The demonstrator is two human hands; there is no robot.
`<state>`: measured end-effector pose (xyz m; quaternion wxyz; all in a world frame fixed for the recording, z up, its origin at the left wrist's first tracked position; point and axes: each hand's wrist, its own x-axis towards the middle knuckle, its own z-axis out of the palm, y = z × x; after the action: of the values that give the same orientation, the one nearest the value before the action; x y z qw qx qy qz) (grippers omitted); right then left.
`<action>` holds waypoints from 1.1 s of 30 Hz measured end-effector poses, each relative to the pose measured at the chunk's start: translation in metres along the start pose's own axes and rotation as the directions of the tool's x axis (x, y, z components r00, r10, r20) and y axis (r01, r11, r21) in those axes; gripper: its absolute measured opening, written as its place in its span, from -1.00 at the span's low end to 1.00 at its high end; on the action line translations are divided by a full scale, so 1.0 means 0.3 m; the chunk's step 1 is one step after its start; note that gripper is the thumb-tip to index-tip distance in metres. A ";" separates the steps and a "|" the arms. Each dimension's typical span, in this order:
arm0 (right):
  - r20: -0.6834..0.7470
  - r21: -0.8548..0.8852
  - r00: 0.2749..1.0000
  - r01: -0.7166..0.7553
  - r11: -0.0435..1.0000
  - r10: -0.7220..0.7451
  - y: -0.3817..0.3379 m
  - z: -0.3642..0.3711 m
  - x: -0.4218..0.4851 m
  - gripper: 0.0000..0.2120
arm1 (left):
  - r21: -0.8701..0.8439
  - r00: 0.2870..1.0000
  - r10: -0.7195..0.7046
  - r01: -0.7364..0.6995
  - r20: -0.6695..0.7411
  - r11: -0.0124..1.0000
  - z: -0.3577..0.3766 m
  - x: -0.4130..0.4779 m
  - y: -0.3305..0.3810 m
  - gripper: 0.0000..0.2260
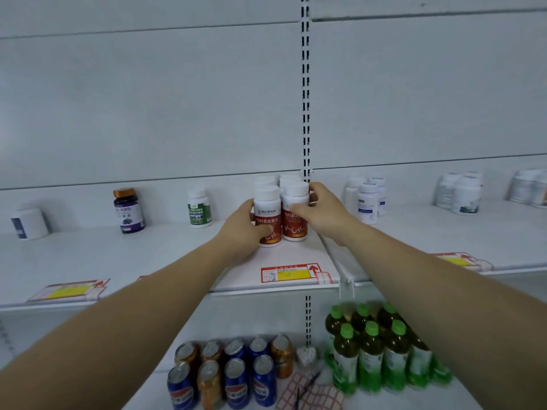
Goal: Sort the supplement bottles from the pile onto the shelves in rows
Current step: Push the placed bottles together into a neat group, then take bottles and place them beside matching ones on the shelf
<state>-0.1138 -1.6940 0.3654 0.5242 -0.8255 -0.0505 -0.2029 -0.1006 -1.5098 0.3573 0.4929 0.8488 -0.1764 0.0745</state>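
Two rows of white bottles with red labels stand on the middle shelf [165, 255]. My left hand [244, 229] grips the front left red-label bottle [268, 211] from its left side. My right hand [321, 214] grips the front right red-label bottle [296, 223] from its right side. More white-capped bottles [288, 180] of the same kind stand behind these two, partly hidden. Both front bottles are upright and rest on the shelf, side by side.
On the same shelf stand a white jar [28, 223], a purple bottle [128, 210], a green-label bottle [199, 208], and groups of white bottles [367, 199] [461, 192] to the right. Price tags [290, 273] sit at the shelf edge. Soda cans [231, 377] and green-capped drinks [373, 353] fill the lower shelf.
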 end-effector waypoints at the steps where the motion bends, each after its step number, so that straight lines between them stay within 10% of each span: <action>1: -0.004 -0.018 1.000 0.002 1.000 -0.002 0.003 0.002 0.003 -0.60 | 0.008 1.000 0.001 -0.001 0.001 1.000 0.002 0.005 0.001 -0.48; 13: 0.039 -0.135 0.998 0.056 0.989 -0.051 0.015 0.002 0.016 -0.47 | 0.089 0.995 -0.085 0.081 0.042 0.993 0.010 0.022 0.031 -0.40; 21: 0.139 -0.477 0.955 0.296 0.828 -0.261 -0.225 -0.005 0.061 -0.34 | 0.512 0.982 -0.174 0.113 0.072 0.852 -0.201 -0.129 0.026 -0.34; 33: 0.609 -0.291 0.710 0.615 0.733 -0.354 -0.728 0.997 -0.164 -0.37 | 0.631 0.940 -0.296 0.333 -0.168 0.701 -0.970 -0.710 -0.302 -0.39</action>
<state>-0.1390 -1.3253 0.4207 0.1969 -0.9048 -0.3596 -0.1152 -0.2503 -1.1695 0.3663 0.1771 0.9816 0.0212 0.0684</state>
